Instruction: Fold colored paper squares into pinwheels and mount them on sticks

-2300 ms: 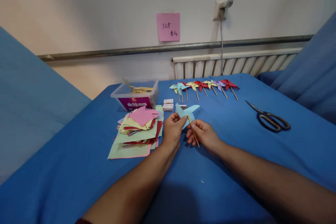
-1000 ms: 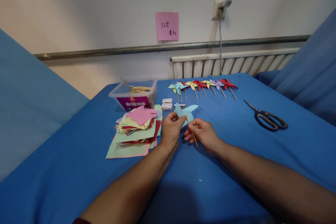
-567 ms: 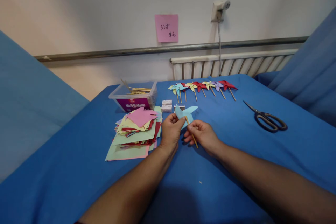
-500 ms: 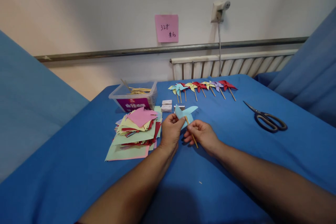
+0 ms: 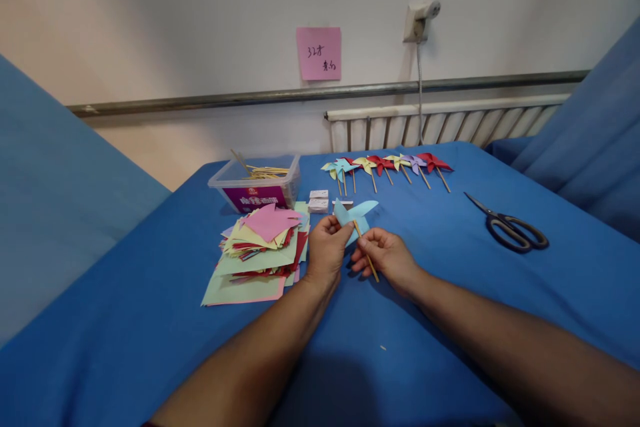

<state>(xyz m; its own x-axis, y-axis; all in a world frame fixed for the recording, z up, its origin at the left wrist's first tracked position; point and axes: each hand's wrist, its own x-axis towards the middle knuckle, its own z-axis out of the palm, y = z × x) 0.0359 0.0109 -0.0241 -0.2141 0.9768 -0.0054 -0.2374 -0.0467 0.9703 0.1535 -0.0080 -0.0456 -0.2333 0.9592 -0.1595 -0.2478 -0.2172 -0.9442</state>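
A light blue paper pinwheel (image 5: 367, 209) is held up above the cloth, between my two hands. My left hand (image 5: 327, 243) is closed on its left side, the thumb pressing near the centre. My right hand (image 5: 385, 255) pinches a thin wooden stick (image 5: 371, 261), whose upper end lies against the middle of the pinwheel and whose lower end points down and right. Whether stick and paper are joined is hidden by my fingers. Just behind my left hand sit small white boxes (image 5: 319, 205).
Stacked coloured paper (image 5: 245, 290) lies to the left, before a clear plastic box (image 5: 295, 187) of wooden sticks. Several finished pinwheels (image 5: 381, 165) are lined up along the back. Black-handled scissors (image 5: 515, 230) rest at the right. A blue cloth (image 5: 430, 360) covers the table.
Almost nothing differs. Both hands keep their hold on the blue pinwheel and the stick; the whole view has shifted very slightly.
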